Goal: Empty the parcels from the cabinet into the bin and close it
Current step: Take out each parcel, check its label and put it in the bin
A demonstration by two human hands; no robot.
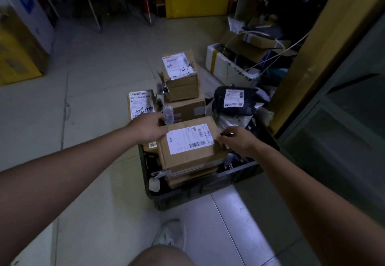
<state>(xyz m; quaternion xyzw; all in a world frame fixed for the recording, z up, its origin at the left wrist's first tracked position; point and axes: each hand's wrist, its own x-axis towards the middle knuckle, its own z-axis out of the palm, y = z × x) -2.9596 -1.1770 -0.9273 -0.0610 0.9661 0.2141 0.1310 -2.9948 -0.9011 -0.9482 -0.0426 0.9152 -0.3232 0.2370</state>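
Knee [162, 255] and shoe [173, 234]: nearest the lens, on the floor [93, 99] just short of the bin
Left hand [149, 128]: on the far-left corner of the top parcel [187, 147]; fingers bent over the corner, gripping it as far as can be told
Signed parcel [141, 105]: upright at the bin's left side, label facing the lens
Clear bottle [168, 115]: just beyond the left hand; touching it or not, I cannot tell
Top parcel, place: uppermost on the heap in the bin, held between both hands, well above the rim
Top parcel, heading: label up; long axis runs left to right across the bin, right end turned slightly away; the print reads sideways, its top towards the right
Bin [198, 190]: black, on the floor, heaped past its rim
Right hand [237, 140]: at the parcel's right edge; fingers curled close against it, holding that edge
Black bag [234, 101]: on the right of the heap
Risk, slide: the parcel rests on uneven goods, so once let go it may tip towards the near rim and fall to the floor
Risk, knock: a shove leftward would likely topple the bottle
Risk, overfill: any further parcel has little level footing
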